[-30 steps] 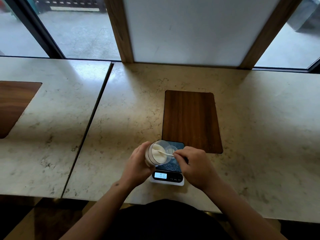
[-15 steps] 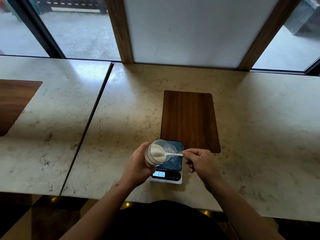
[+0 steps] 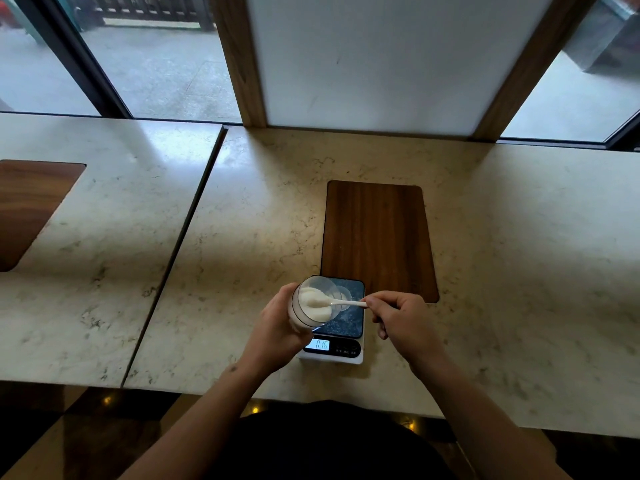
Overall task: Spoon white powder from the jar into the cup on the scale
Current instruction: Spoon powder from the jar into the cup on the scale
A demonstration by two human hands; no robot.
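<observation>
My left hand [image 3: 277, 330] grips a clear jar [image 3: 313, 303] of white powder, tilted with its mouth toward the right, over the left side of the scale. My right hand [image 3: 401, 317] pinches the handle of a white spoon [image 3: 341, 302]; the bowl of the spoon lies inside the jar in the powder. A small clear cup [image 3: 344, 296] stands on the dark platform of the white digital scale [image 3: 341, 355], just right of the jar's mouth and partly hidden by it. The scale's lit display shows digits that I cannot read.
The scale sits near the front edge of a marble counter [image 3: 502, 271]. A dark wooden inlay [image 3: 377, 237] lies just behind it. A seam [image 3: 180, 244] divides this slab from the left one, which has another wooden inlay [image 3: 27, 209]. Windows and a white panel stand behind.
My right hand has drawn back to the right along the spoon handle, away from the jar. The jar stays tilted in my left hand, with the spoon bowl deeper in the powder.
</observation>
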